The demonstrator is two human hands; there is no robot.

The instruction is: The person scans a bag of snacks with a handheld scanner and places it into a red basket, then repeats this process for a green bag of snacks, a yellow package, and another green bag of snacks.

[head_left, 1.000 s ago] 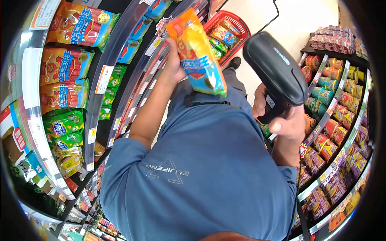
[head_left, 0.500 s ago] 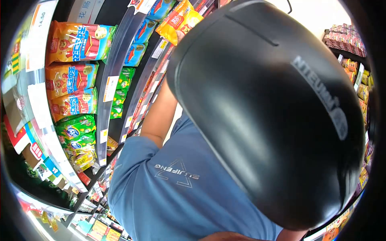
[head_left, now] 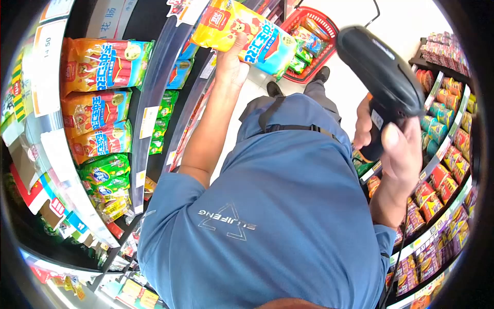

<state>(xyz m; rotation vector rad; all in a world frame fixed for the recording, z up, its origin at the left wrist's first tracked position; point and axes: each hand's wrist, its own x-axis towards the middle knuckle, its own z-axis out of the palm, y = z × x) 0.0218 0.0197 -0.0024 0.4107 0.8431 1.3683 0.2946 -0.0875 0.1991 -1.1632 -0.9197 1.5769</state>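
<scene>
My left hand (head_left: 231, 64) grips a yellow, orange and blue snack bag (head_left: 257, 38), thumb on its printed front, in front of the left shelves. On the right, my right hand (head_left: 396, 154) is wrapped round the handle of a black handheld scanner (head_left: 381, 72), whose head points up and left. A gap separates the scanner from the bag. Matching orange and blue bags (head_left: 105, 64) stand on the left shelf, above green packets (head_left: 105, 172).
A red shopping basket (head_left: 333, 32) with snack packets stands on the floor beyond my feet. Shelves of packaged goods (head_left: 445, 177) curve along the right. Price labels (head_left: 146, 122) line the left shelf edges. A dark cable hangs below my right hand.
The scanner has moved away from the camera to the right, uncovering my torso, feet, right hand and the basket. More of the snack bag and my left hand now shows.
</scene>
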